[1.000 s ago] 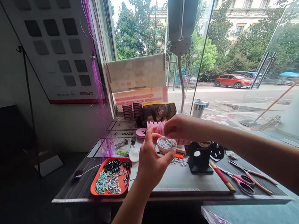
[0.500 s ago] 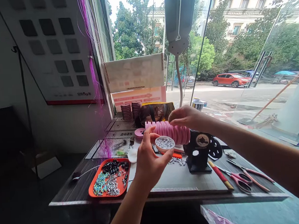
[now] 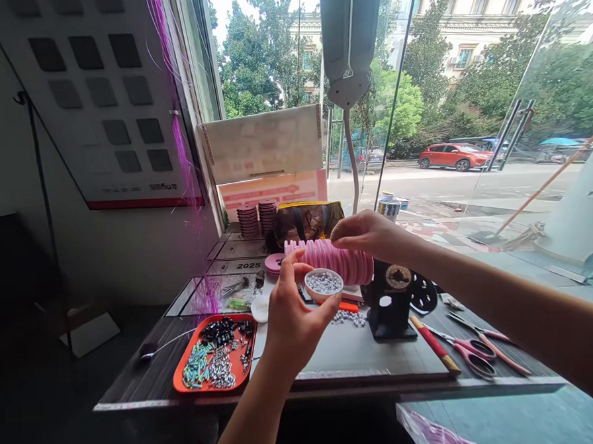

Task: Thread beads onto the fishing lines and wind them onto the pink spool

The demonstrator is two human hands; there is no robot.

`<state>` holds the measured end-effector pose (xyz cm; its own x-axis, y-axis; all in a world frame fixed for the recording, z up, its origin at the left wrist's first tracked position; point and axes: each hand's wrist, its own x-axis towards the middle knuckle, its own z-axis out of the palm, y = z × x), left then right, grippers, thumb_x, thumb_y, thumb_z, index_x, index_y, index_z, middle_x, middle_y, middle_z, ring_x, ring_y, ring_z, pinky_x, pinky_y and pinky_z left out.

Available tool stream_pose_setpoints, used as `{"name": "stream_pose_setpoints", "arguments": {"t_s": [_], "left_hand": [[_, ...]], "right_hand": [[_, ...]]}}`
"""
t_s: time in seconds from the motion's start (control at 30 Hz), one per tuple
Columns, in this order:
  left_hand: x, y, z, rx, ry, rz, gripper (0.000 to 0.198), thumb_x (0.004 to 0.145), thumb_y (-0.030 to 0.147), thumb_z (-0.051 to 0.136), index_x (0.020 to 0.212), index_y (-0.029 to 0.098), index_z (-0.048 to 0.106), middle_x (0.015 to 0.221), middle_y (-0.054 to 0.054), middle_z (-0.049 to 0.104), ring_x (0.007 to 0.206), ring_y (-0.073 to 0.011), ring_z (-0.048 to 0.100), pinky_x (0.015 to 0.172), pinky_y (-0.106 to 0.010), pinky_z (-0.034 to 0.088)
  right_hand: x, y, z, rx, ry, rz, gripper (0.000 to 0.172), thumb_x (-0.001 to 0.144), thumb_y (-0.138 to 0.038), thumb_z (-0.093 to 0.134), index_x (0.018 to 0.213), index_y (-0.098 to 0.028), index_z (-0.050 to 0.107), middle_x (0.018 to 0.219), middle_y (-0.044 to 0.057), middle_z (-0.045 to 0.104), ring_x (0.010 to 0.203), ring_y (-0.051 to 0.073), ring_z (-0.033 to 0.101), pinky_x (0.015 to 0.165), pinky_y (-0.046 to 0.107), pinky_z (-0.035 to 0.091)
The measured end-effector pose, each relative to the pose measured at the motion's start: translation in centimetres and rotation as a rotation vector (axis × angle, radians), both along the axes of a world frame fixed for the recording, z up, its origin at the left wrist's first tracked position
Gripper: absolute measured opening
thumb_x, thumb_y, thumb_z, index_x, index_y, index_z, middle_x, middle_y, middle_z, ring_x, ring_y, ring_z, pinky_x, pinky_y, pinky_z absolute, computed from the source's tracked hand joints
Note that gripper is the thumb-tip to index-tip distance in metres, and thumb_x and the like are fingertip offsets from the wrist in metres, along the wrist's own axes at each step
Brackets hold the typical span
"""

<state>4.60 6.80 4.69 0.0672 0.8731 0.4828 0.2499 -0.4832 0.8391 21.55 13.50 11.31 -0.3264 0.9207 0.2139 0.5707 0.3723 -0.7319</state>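
My left hand (image 3: 296,315) is closed around a small white dish (image 3: 324,295), thumb on the near side and fingers on the far side. Small silvery-grey beads (image 3: 323,283) fill the dish. Behind it lies a row of pink spools (image 3: 346,262) on a black hand-cranked winder (image 3: 391,306). Over the top of the spools hangs my right hand (image 3: 364,235), its fingers bent together and pointing left and down. Whatever its fingertips hold, if anything, cannot be made out. Loose grey beads (image 3: 348,318) lie on the board below the dish.
An orange tray (image 3: 178,380) of small metal parts and coloured tubes sits at left. Pink-handled scissors (image 3: 475,358), pliers (image 3: 502,350) and a red-wrapped stick (image 3: 435,347) lie at right. Stacked dark spools (image 3: 248,222) and a brown bag (image 3: 309,222) stand at the back.
The whole view has shifted slightly, so things appear a little further left. Both hands keep nearly the same pose, and the dish stays in my left hand.
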Motion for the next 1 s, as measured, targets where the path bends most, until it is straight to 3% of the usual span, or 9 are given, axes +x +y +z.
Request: {"name": "stream_pose_setpoints", "arguments": {"t_s": [0.43,0.57,0.7,0.8,0.9,1.0], "left_hand": [[0.0,0.0,-0.2,-0.001,0.002,0.002,0.058,0.065,0.024,0.065,0.115,0.023,0.035,0.091,0.0,0.055,0.083,-0.0148,0.054,0.079,-0.031,0.041],[0.1,-0.1,0.0,-0.001,0.012,-0.002,0.058,0.065,0.022,0.064,0.115,0.022,0.035,0.09,0.0,0.056,0.082,-0.0143,0.054,0.08,-0.031,0.04],[0.3,-0.1,0.0,0.0,0.01,-0.005,0.06,0.064,0.022,0.064,0.116,0.022,0.034,0.091,0.0,0.055,0.085,-0.0145,0.054,0.079,-0.029,0.04],[0.3,-0.2,0.1,0.011,0.019,-0.006,0.056,0.064,0.02,0.064,0.113,0.021,0.037,0.093,-0.001,0.054,0.087,-0.0154,0.053,0.08,-0.029,0.04],[0.3,-0.3,0.1,0.015,0.016,-0.017,0.055,0.065,0.02,0.063,0.113,0.021,0.037,0.092,0.0,0.055,0.086,-0.0152,0.054,0.08,-0.03,0.04],[0.3,-0.3,0.3,0.008,0.014,-0.01,0.055,0.065,0.021,0.063,0.114,0.021,0.037,0.095,-0.001,0.055,0.087,-0.016,0.054,0.078,-0.029,0.041]], "right_hand": [[-0.6,-0.7,0.4,0.068,-0.144,-0.044,0.013,0.065,-0.026,0.057,0.067,-0.014,0.062,0.063,0.002,0.061,0.057,0.01,0.051,0.057,0.025,0.042],[-1.6,-2.9,1.3,0.213,-0.395,0.013,0.012,0.069,-0.023,0.054,0.068,-0.015,0.064,0.057,-0.001,0.057,0.051,0.008,0.046,0.05,0.022,0.036],[-3.1,-4.6,1.8,0.242,-0.712,0.108,0.009,0.065,-0.017,0.057,0.063,-0.018,0.066,0.05,-0.003,0.054,0.048,0.007,0.041,0.049,0.022,0.03],[-3.8,-4.9,1.6,0.246,-0.817,0.104,0.012,0.063,-0.013,0.054,0.061,-0.018,0.065,0.053,-0.001,0.057,0.051,0.009,0.044,0.051,0.023,0.029],[-3.7,-4.6,1.6,0.232,-0.769,0.112,0.014,0.062,-0.01,0.052,0.059,-0.017,0.064,0.053,-0.001,0.057,0.052,0.009,0.045,0.052,0.023,0.03],[-2.7,-3.8,1.9,0.129,-0.544,0.135,0.012,0.064,-0.013,0.052,0.062,-0.016,0.064,0.054,-0.002,0.056,0.051,0.008,0.044,0.051,0.022,0.032]]}}
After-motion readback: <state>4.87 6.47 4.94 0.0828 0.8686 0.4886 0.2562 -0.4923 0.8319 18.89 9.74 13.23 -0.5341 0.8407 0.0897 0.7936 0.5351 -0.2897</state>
